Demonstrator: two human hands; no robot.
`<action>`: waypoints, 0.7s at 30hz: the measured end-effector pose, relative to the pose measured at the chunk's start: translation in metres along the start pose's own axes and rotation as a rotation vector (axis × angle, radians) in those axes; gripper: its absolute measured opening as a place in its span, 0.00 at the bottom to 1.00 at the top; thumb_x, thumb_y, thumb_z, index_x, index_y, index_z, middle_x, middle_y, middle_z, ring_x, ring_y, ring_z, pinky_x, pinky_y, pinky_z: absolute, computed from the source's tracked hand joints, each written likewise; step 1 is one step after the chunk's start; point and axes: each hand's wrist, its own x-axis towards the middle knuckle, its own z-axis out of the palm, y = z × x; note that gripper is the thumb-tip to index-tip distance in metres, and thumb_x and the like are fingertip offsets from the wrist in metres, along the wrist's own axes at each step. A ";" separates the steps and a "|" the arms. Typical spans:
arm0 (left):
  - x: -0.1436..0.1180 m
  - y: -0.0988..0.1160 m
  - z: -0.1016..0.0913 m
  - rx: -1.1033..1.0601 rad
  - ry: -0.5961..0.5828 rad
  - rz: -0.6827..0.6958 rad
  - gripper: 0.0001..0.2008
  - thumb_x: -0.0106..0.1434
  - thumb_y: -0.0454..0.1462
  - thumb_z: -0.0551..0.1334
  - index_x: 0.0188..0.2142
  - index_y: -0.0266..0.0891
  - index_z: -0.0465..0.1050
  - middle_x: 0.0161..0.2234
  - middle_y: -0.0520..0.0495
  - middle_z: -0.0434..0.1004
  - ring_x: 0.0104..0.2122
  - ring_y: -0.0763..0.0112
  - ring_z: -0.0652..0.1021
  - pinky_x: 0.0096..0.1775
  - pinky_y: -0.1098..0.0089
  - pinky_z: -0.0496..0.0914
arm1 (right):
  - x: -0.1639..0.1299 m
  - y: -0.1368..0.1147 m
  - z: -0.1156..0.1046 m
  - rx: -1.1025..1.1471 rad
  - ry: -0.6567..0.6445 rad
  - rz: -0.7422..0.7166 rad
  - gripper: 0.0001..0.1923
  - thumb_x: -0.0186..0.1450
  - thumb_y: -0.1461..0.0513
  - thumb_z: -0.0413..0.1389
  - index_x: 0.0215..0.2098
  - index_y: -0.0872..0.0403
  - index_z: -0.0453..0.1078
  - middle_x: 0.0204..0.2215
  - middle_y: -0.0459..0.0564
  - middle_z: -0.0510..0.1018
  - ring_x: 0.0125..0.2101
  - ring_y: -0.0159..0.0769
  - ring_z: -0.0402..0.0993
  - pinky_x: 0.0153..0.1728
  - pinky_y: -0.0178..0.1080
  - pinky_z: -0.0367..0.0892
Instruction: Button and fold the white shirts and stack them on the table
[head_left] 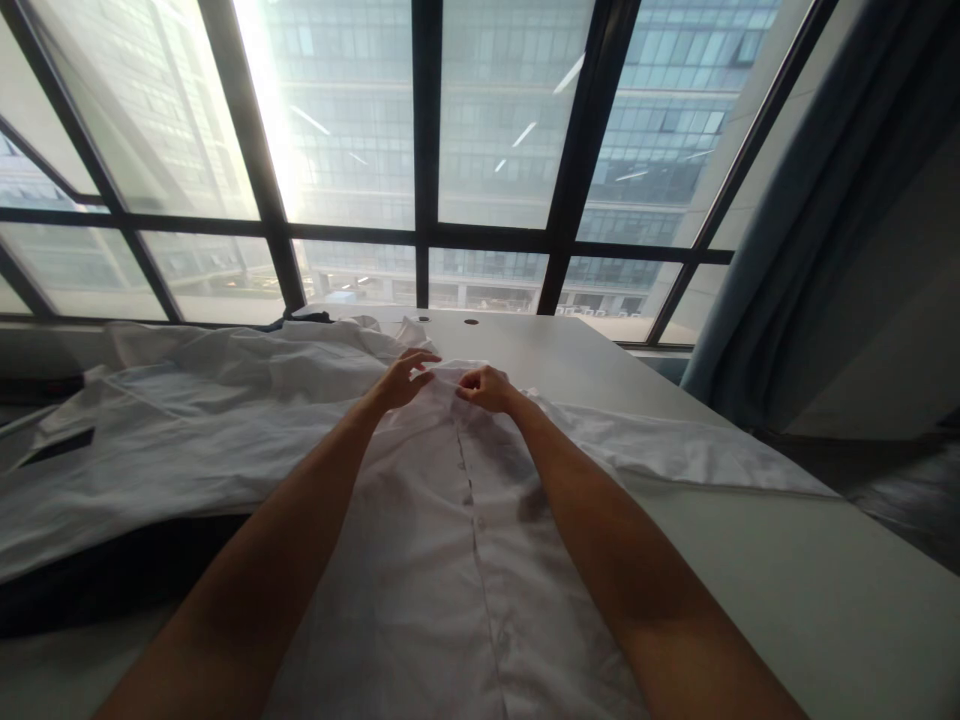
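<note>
A white button-up shirt [442,560] lies flat on the white table [787,600], collar end far from me, its button strip running down the middle. Both my arms reach forward over it. My left hand [403,378] pinches the fabric at the collar on the left of the strip, some fingers spread. My right hand [486,388] is curled on the collar fabric just right of the strip. The hands are a few centimetres apart. One sleeve [675,450] stretches out to the right.
More white garments [187,400] are piled across the left of the table. A large dark-framed window [420,150] fills the far side. A grey-blue curtain [810,220] hangs at the right. Two small round holes [471,322] sit near the table's far edge.
</note>
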 end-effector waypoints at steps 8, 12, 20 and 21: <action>0.001 0.008 -0.005 0.362 -0.185 0.021 0.10 0.66 0.38 0.60 0.43 0.42 0.79 0.52 0.42 0.72 0.51 0.57 0.73 0.55 0.56 0.67 | 0.001 0.003 0.000 -0.002 0.018 -0.040 0.10 0.57 0.60 0.56 0.26 0.58 0.76 0.20 0.43 0.73 0.23 0.28 0.64 0.25 0.30 0.58; -0.001 0.023 -0.007 0.520 -0.167 -0.080 0.08 0.65 0.36 0.61 0.41 0.42 0.78 0.48 0.42 0.75 0.48 0.55 0.74 0.52 0.56 0.67 | -0.001 0.004 0.001 -0.185 0.032 0.002 0.12 0.59 0.59 0.57 0.23 0.58 0.76 0.18 0.44 0.73 0.22 0.29 0.64 0.25 0.32 0.57; 0.001 0.023 -0.008 0.393 0.010 -0.201 0.12 0.63 0.29 0.56 0.41 0.38 0.76 0.38 0.43 0.80 0.39 0.61 0.77 0.42 0.65 0.70 | -0.011 0.030 -0.021 -0.291 0.196 0.030 0.13 0.59 0.67 0.53 0.37 0.50 0.79 0.44 0.47 0.80 0.46 0.39 0.72 0.51 0.40 0.62; 0.001 0.020 -0.008 0.365 0.032 -0.208 0.12 0.62 0.29 0.56 0.41 0.38 0.75 0.37 0.44 0.80 0.38 0.62 0.77 0.42 0.66 0.70 | -0.014 0.034 -0.023 -0.353 0.223 0.024 0.13 0.59 0.67 0.54 0.37 0.50 0.79 0.47 0.48 0.78 0.50 0.41 0.69 0.55 0.42 0.59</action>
